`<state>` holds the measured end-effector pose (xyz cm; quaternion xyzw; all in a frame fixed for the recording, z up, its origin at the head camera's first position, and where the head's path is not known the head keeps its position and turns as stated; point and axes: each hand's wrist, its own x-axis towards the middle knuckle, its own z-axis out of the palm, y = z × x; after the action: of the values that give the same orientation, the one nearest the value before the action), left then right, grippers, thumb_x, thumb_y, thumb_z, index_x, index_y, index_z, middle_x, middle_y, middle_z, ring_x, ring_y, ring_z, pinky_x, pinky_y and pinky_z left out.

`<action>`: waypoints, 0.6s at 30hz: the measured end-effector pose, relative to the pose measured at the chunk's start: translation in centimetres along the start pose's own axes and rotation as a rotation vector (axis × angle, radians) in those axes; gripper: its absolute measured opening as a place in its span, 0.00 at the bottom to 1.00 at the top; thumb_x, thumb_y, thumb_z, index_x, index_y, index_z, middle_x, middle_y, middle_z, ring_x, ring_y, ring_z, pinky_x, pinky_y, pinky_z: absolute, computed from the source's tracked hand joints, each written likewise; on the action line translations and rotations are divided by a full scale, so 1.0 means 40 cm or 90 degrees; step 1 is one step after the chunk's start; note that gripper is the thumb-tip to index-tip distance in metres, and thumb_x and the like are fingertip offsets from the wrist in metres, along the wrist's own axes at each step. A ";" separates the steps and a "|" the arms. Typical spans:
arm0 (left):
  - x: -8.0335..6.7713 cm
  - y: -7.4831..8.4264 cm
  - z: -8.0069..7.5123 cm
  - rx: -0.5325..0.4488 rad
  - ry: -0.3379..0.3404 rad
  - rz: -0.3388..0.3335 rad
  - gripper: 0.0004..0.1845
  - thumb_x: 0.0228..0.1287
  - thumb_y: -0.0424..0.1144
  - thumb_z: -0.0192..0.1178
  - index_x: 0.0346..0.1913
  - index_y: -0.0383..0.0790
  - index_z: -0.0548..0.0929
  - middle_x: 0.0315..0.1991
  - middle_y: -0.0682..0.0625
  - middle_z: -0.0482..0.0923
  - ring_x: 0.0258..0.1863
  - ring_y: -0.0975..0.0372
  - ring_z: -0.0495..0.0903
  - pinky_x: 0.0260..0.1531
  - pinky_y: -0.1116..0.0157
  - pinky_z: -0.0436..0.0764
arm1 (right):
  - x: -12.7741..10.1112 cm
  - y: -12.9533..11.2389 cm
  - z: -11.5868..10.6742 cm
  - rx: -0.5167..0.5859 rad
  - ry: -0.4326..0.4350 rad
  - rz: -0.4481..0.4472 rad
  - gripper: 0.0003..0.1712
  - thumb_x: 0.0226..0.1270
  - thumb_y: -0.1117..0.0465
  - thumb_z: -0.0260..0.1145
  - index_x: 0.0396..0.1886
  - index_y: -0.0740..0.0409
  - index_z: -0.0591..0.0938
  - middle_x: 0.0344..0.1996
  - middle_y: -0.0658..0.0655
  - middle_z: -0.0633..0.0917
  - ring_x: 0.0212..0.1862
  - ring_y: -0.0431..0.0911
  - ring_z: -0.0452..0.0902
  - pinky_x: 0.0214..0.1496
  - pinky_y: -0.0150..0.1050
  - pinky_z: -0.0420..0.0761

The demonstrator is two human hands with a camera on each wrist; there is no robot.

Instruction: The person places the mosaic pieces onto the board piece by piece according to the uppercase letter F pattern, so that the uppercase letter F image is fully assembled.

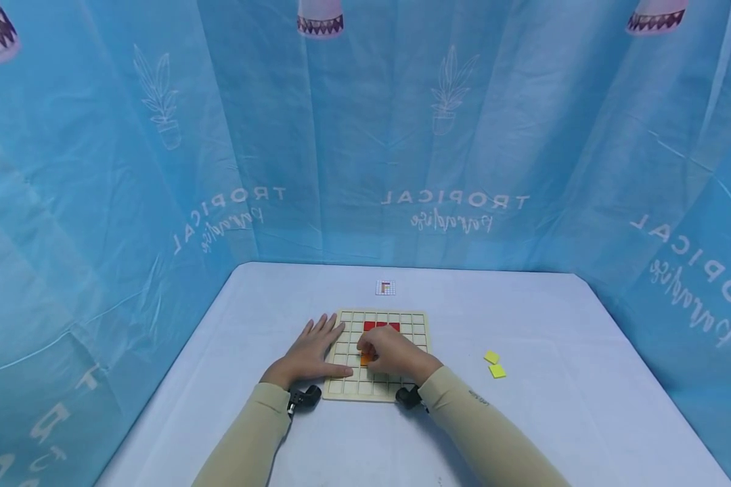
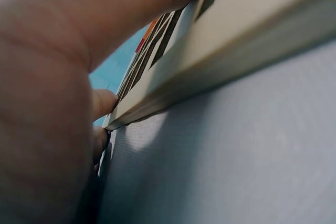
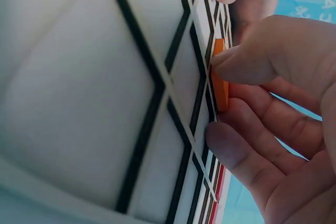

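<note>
A pale wooden grid board (image 1: 348,387) lies on the table, with a row of red tiles (image 1: 369,326) near its far side. My left hand (image 1: 307,353) rests on the board's left edge, fingers spread and fairly straight; its thumb lies over the rim (image 2: 173,95) in the left wrist view. Over the middle of the grid, my right hand (image 1: 396,352) pinches an orange tile (image 3: 222,87) between thumb and fingers, low against the grid. In the head view that hand partly hides the orange squares (image 1: 364,360) and some of the red ones.
Two yellow tiles (image 1: 497,371) lie on the white table (image 1: 524,433) right of the board. A small printed card (image 1: 386,288) with a coloured grid pattern lies beyond the board. Blue printed curtain (image 1: 353,135) surrounds the table at the back and sides.
</note>
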<state>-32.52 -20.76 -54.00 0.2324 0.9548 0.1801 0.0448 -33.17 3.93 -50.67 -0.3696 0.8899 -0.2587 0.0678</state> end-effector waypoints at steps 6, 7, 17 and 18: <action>0.001 -0.004 0.000 0.000 0.005 0.006 0.65 0.56 0.80 0.61 0.85 0.40 0.57 0.85 0.40 0.44 0.83 0.45 0.39 0.78 0.43 0.39 | -0.002 0.001 0.007 -0.015 0.007 0.008 0.17 0.61 0.67 0.81 0.50 0.56 0.88 0.38 0.43 0.84 0.39 0.36 0.78 0.47 0.29 0.82; 0.001 -0.005 0.001 -0.003 0.006 0.006 0.65 0.55 0.80 0.61 0.85 0.39 0.57 0.85 0.40 0.45 0.83 0.45 0.39 0.78 0.43 0.39 | -0.003 0.001 0.007 -0.012 0.009 0.009 0.17 0.61 0.67 0.81 0.50 0.56 0.88 0.38 0.43 0.84 0.39 0.36 0.78 0.47 0.29 0.82; 0.004 -0.007 0.005 -0.004 0.005 0.001 0.65 0.54 0.80 0.62 0.85 0.41 0.57 0.85 0.41 0.44 0.83 0.46 0.38 0.79 0.44 0.37 | -0.038 0.025 -0.018 0.029 0.031 0.020 0.17 0.62 0.68 0.79 0.50 0.56 0.88 0.41 0.46 0.87 0.43 0.39 0.82 0.51 0.33 0.84; 0.004 -0.006 0.005 -0.003 0.005 0.000 0.65 0.54 0.80 0.61 0.85 0.41 0.57 0.85 0.41 0.44 0.83 0.46 0.37 0.79 0.45 0.37 | -0.046 0.032 -0.025 0.030 0.036 0.022 0.17 0.62 0.68 0.79 0.51 0.56 0.88 0.42 0.47 0.87 0.44 0.40 0.82 0.50 0.34 0.84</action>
<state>-32.72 -20.84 -54.27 0.2316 0.9545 0.1831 0.0418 -32.96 6.37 -50.60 -0.3449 0.8914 -0.2887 0.0559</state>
